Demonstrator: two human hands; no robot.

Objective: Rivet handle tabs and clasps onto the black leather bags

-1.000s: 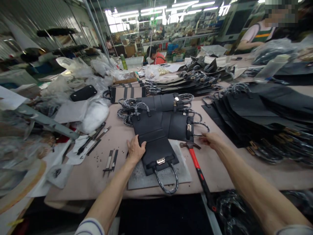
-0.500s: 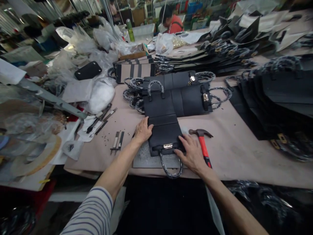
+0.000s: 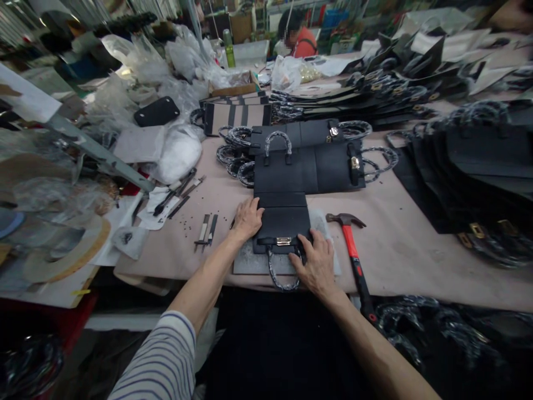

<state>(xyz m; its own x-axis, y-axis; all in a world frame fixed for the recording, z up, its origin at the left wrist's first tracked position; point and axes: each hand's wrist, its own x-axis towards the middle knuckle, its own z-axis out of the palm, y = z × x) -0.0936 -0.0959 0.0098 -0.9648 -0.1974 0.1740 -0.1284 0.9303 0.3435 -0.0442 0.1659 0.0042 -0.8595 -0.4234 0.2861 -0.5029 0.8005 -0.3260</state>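
Observation:
A flat black bag panel (image 3: pixel 283 219) with a gold clasp (image 3: pixel 283 240) and a wrapped handle (image 3: pixel 280 275) lies on a grey slab (image 3: pixel 250 264) at the table's front edge. My left hand (image 3: pixel 247 218) rests flat on the panel's left edge, fingers spread. My right hand (image 3: pixel 315 261) lies on its lower right corner beside the handle, fingers curled over the edge. A red-handled hammer (image 3: pixel 353 251) lies just right of my right hand, untouched.
More black bag panels (image 3: pixel 310 166) lie stacked behind, with large piles (image 3: pixel 478 150) at the right. Small metal tools (image 3: pixel 207 229) and pliers (image 3: pixel 175 194) lie at the left beside plastic bags (image 3: pixel 179 153). A person in red (image 3: pixel 297 36) sits far back.
My right hand left the hammer and came down onto the panel's lower right corner. The panel was drawn nearer the table edge. My left hand stayed on its left side.

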